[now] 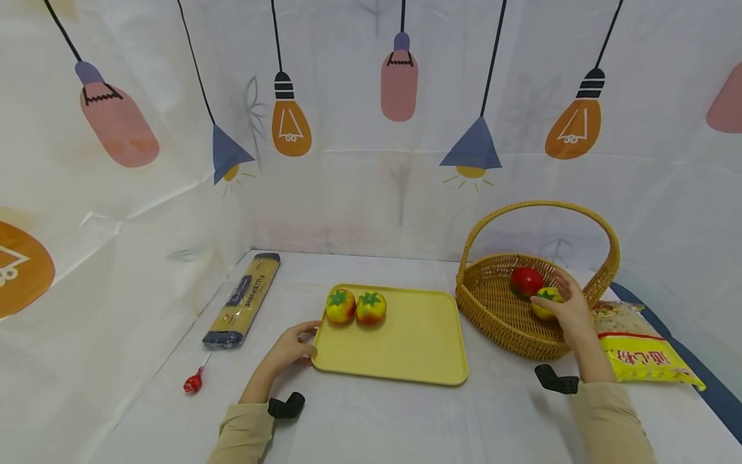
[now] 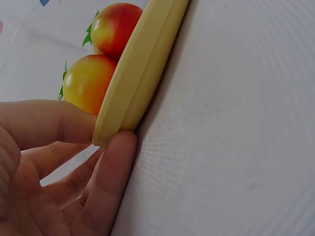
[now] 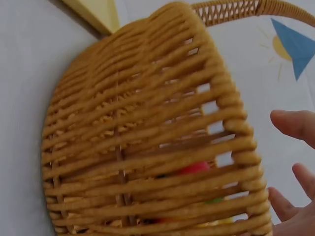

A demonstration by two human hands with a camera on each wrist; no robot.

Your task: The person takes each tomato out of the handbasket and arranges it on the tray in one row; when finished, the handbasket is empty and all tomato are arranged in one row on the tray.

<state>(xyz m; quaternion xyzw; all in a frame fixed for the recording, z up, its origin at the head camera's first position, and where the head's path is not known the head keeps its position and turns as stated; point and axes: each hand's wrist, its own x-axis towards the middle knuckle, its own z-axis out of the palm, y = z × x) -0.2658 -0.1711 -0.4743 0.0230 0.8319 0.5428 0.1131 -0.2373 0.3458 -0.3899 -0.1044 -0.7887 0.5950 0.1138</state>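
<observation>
My left hand [image 1: 292, 347] pinches the near left edge of a yellow tray [image 1: 414, 335], a finger over the rim and the thumb low against its side in the left wrist view. Two yellow-red toy tomatoes [image 1: 340, 306] with green leafy tops sit side by side at the tray's far left. Over the wicker basket [image 1: 493, 316], my right hand [image 1: 572, 309] hovers with fingers spread, close above another yellow tomato [image 1: 545, 304]. A red round fruit [image 1: 526, 281] lies beside that tomato. In the right wrist view, the basket wall mostly hides both.
A spaghetti pack [image 1: 243, 301] lies at the left, with a red-wrapped lollipop [image 1: 194, 381] nearer me. Right of the basket is a yellow and clear food bag [image 1: 646, 348]. The basket's tall handle [image 1: 539, 204] arches above it. A patterned sheet hangs behind the table.
</observation>
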